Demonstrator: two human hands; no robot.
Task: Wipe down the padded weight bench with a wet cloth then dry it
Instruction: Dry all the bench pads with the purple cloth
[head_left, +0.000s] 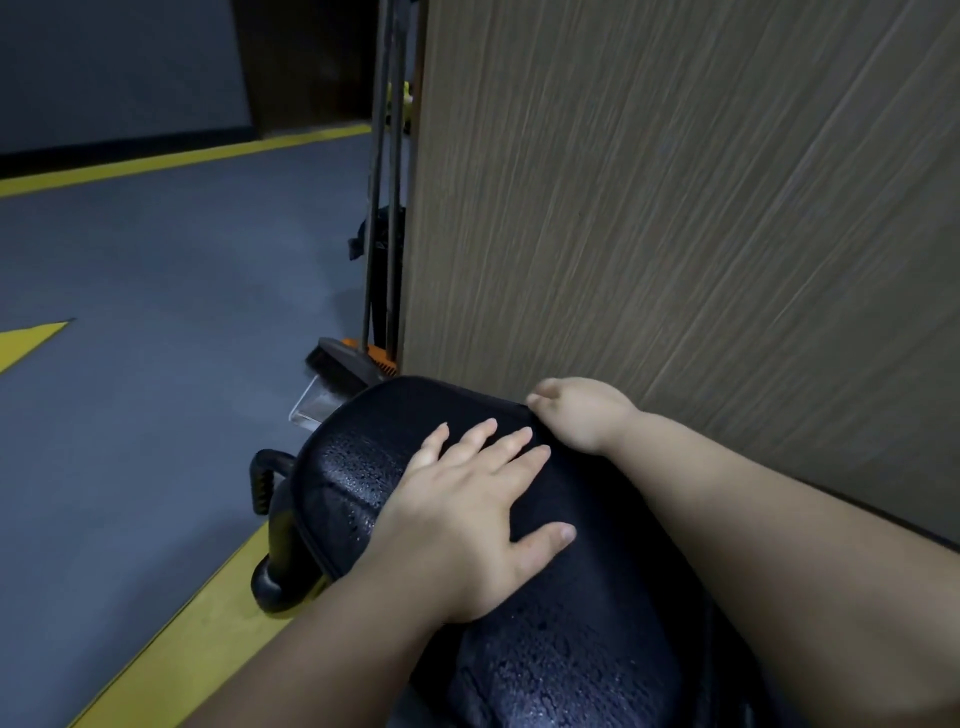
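The black padded bench (348, 467) fills the lower middle of the view, its pad beaded with water drops. A dark cloth (587, 499) lies spread over the pad's far end. My left hand (467, 514) presses flat on the cloth with its fingers straight and spread. At the cloth's far right edge, close to the wall, my right hand (576, 415) has its fingers curled and pinches that edge. The fingertips of my right hand are hidden behind the hand.
A wood-grain panel (675, 208) rises right behind the bench. A broom (343, 364) and a clear dustpan (311, 410) lean at its left corner. The bench's black handle and foot (275, 519) stick out left over grey floor with yellow lines (197, 639).
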